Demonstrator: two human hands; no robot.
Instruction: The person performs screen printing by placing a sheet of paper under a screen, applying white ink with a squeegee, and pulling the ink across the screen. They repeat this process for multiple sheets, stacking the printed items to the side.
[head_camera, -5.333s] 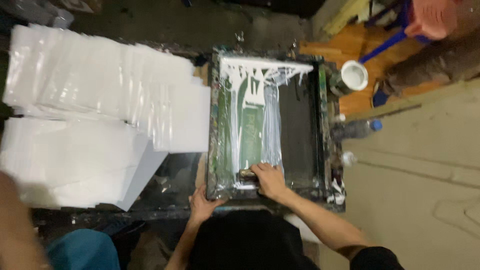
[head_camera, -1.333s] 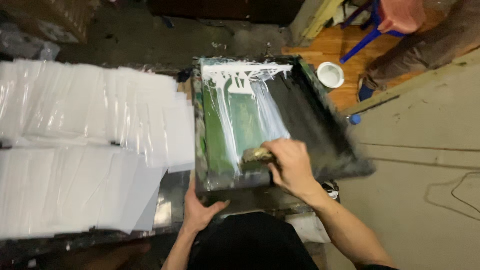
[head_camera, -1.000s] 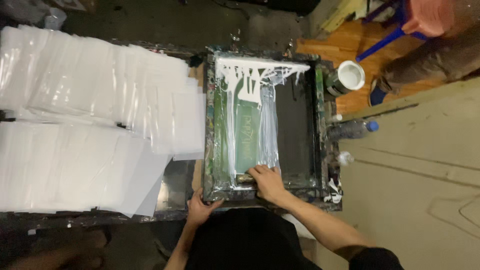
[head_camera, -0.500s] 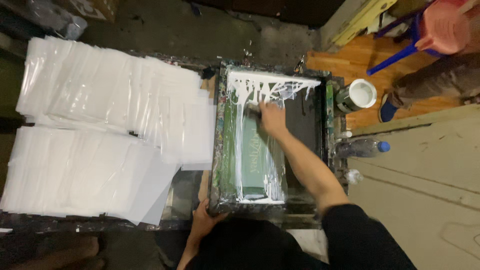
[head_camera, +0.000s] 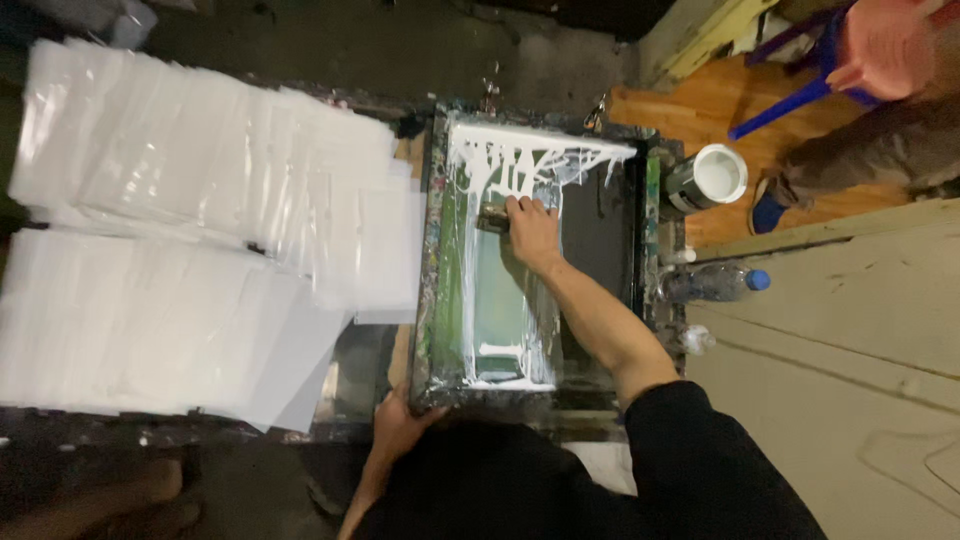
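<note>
A dark printing screen frame (head_camera: 433, 250) lies flat in front of me, its green mesh smeared with white ink that pools along the far end. My right hand (head_camera: 532, 232) is stretched out to the far part of the mesh and grips a squeegee (head_camera: 492, 216) pressed on it. A thin band of white ink (head_camera: 500, 380) sits at the near end. My left hand (head_camera: 397, 432) holds the frame's near left corner. My dark torso hides the near edge of the frame.
Overlapping rows of white sheets (head_camera: 200, 250) cover the table to the left. At the right stand an open can of white ink (head_camera: 712, 178) and a plastic bottle (head_camera: 715, 283) on its side. Another person's leg and shoe (head_camera: 850, 170) and a pink stool (head_camera: 880, 45) are at the upper right.
My right hand has pushed the squeegee from the near end of the mesh to the far end. The frame, tilted up earlier, lies flat. My left hand stays on the near corner.
</note>
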